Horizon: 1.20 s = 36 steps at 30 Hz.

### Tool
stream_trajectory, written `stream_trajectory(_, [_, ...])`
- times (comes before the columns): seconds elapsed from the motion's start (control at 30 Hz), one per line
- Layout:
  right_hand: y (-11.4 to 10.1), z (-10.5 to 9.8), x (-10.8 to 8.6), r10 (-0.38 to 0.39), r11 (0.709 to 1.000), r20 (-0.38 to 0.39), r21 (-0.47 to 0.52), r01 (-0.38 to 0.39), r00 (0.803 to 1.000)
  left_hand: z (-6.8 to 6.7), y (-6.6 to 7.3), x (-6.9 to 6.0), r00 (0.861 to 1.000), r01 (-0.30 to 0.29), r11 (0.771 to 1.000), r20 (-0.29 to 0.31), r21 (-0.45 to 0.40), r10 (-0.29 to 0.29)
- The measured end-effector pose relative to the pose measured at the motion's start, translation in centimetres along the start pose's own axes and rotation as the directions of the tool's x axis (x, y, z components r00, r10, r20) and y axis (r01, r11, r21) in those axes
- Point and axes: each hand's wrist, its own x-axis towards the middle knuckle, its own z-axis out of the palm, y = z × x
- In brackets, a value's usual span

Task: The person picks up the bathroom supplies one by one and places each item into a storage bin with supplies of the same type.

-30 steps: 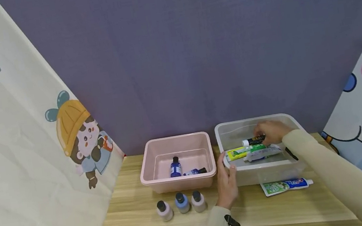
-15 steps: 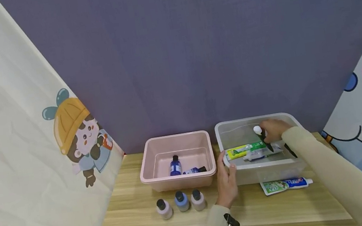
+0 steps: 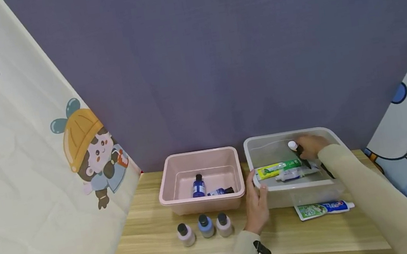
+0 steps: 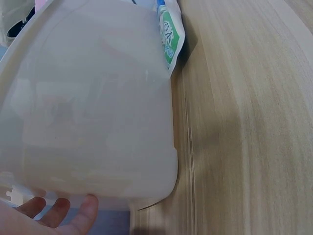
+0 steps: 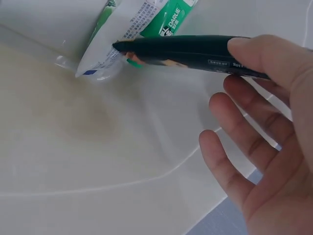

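My right hand [image 3: 311, 146] pinches a black toothpaste tube [image 5: 181, 51] between thumb and index finger, inside the translucent white bin [image 3: 310, 194]. Its white cap [image 3: 292, 145] points up and the flat end slants down; the other fingers are spread apart. Below it on the bin floor lie a yellow-green toothpaste tube [image 3: 272, 170] and a whitish toothpaste tube [image 3: 292, 174]. My left hand [image 3: 256, 210] rests against the bin's front left corner, fingertips touching the wall. A green-and-blue toothpaste tube [image 3: 324, 209] lies on the table along the bin's front.
Left of the bin stands a pink bin [image 3: 206, 204] holding a dark blue bottle [image 3: 198, 187] upright and another blue bottle [image 3: 220, 191] on its side. Several small black-capped bottles, one of them a light blue bottle [image 3: 206, 227], stand before it. A grey curtain [image 3: 195, 67] hangs behind.
The black tube has turned from lying level, cap to the left, to a steep slant with its cap up. My left hand has stayed at the bin's corner.
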Motion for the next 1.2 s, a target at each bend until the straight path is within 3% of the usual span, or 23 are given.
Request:
stream_trajectory(0.37, [-0.1,0.5,-0.1,-0.019,0.998,0.06,0.056,0.016,0.998,0.3,-0.3,-0.1,1.0,-0.004,1.0,-0.002,0.006,0.004])
stream_trajectory(0.77, [-0.7,-0.8,0.1,-0.048,0.987,0.067,0.156,0.037,0.997,0.2,-0.1,-0.1,0.999,-0.017,1.0,-0.029,0.01,0.017])
stream_trajectory(0.97, [-1.6,-2.5,-0.7,-0.095,0.979,0.019,0.185,0.09,0.995,0.2,-0.2,-0.1,0.999,-0.016,1.0,-0.027,0.013,0.017])
stream_trajectory(1.2, [-4.3,-3.8,-3.6,-0.103,0.967,-0.079,0.226,0.119,0.991,-0.5,0.0,-0.3,1.0,-0.015,1.0,-0.023,0.001,0.015])
